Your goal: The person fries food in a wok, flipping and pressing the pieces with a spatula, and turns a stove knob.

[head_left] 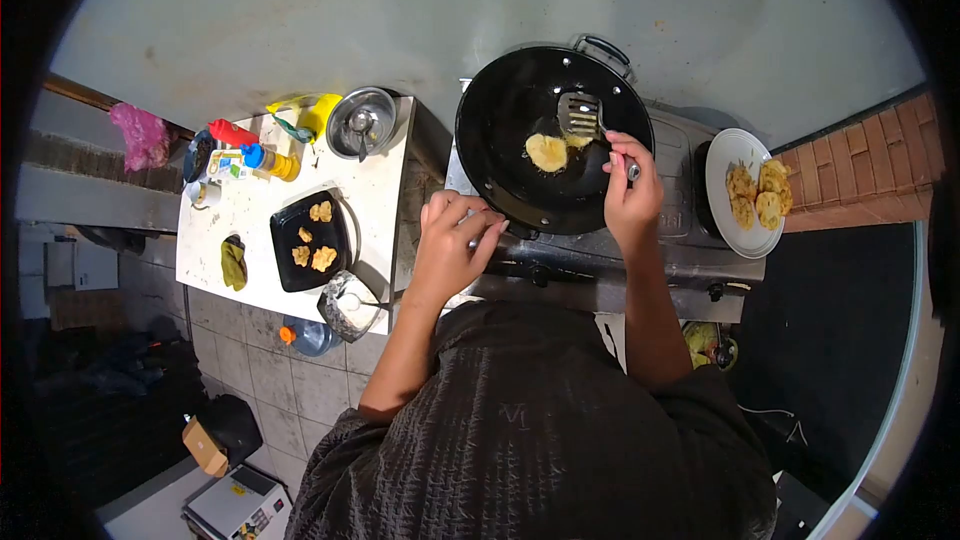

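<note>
My right hand is closed round the handle of a slotted metal spatula, whose blade lies inside a large black wok. A round yellow piece of food sits in the wok, with another piece partly under the spatula. At the wok's near left edge, my left hand is closed on a thin metal utensil, mostly hidden by the fingers. The wok rests on a stove.
Right of the stove, a white plate holds fried pieces. The white table at left bears a black tray with food pieces, a metal bowl, sauce bottles and a floury bowl. A blue water jug stands below.
</note>
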